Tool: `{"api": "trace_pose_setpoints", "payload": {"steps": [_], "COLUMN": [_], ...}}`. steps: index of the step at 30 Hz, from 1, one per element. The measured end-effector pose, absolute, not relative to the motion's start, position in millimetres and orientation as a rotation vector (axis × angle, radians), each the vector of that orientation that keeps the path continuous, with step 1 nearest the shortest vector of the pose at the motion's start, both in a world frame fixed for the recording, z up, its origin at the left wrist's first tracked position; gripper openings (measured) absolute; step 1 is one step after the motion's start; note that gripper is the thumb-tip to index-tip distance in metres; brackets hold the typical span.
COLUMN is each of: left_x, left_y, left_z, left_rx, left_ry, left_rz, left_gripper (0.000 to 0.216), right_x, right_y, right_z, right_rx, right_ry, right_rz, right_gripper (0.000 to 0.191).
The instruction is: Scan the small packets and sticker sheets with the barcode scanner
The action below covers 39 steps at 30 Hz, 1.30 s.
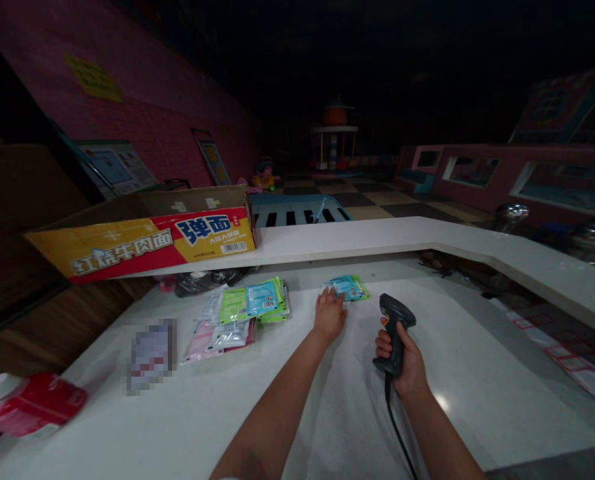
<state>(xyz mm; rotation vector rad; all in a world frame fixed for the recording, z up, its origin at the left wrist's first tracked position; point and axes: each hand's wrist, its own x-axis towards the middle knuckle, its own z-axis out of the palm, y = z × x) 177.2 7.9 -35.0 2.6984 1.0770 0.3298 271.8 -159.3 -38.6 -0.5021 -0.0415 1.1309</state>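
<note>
My right hand [412, 367] is wrapped round the handle of a black barcode scanner [398, 310], which stands upright above the counter with its cable trailing down toward me. My left hand [331, 315] reaches forward, fingers stretched out and touching the near left edge of some blue and green flat packets [353, 287]. To the left of that hand lies a loose pile of similar packets [237, 303], green and blue on top, with silver and pink ones beneath.
A raised white ledge [337, 238] runs behind the counter [297, 427], bearing an open red and yellow cardboard box [212, 240]. A red bottle [37, 403] with a white cap lies at the left. A dark plastic bag [210, 280] sits under the ledge.
</note>
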Motion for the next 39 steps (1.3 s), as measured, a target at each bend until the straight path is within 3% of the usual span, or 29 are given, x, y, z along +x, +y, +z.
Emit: {"api": "trace_pose_setpoints", "payload": {"steps": [8,12,15,19,32,36,39], "left_x": [104.5,60.7,36.9,22.1,20.1,19.9,27.3], "left_y": [-1.7,7.3,17.1,27.9,35.9,35.6,29.6], "left_z": [4.9,32.6,42.5,41.4,55.0,61.9,46.6], "left_rx": [2.729,2.646,2.493,2.397,2.242,2.147,1.996], "left_ry": [1.182,1.644,2.061,2.256,2.244,1.984,1.63], "left_rz": [0.673,0.745,0.757,0.727,0.644,0.684,0.957], "left_gripper": [0.044,0.043,0.055,0.06,0.047,0.028,0.018], "right_x": [270.6,270.7,270.1,269.5,270.3,270.0,269.2], "right_y": [-164.8,-166.0,-166.6,-166.9,-166.4,-165.5,-165.2], "right_z": [-39.4,-39.5,-40.2,-42.1,-42.7,-43.2,-42.3], "right_rx": [-0.622,-0.633,-0.62,-0.593,-0.599,-0.603,-0.605], "right_ry": [-0.122,-0.123,-0.114,-0.1,-0.102,-0.109,-0.112], "right_rz": [1.145,1.146,1.146,1.158,1.16,1.16,1.159], "right_gripper": [0.037,0.037,0.034,0.033,0.038,0.036,0.036]}}
